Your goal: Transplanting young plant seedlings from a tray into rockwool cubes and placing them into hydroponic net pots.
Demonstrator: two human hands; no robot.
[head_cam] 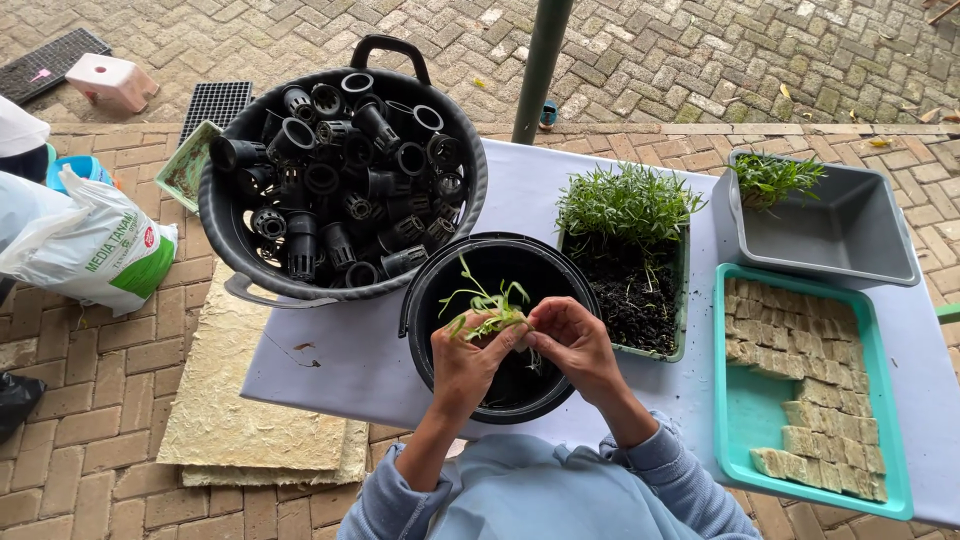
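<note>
Both hands meet over a black bucket (pixel 432 290) on a white table (pixel 330 360). My left hand (pixel 463 365) pinches a small green seedling (pixel 487 305) by its base, the leaves pointing up and left. My right hand (pixel 575 340) touches the same seedling from the right, fingers curled around its root end. Right of the bucket, a green tray (pixel 680 300) holds dark soil and a dense clump of green seedlings (pixel 625 200).
A big black tub (pixel 225 230) full of several black net pots stands at the table's left. A teal tray (pixel 745 410) of beige foam cubes and a grey bin (pixel 850 235) with a few seedlings lie right. A green pole (pixel 540 65) rises behind. Bags and trays sit on the brick floor.
</note>
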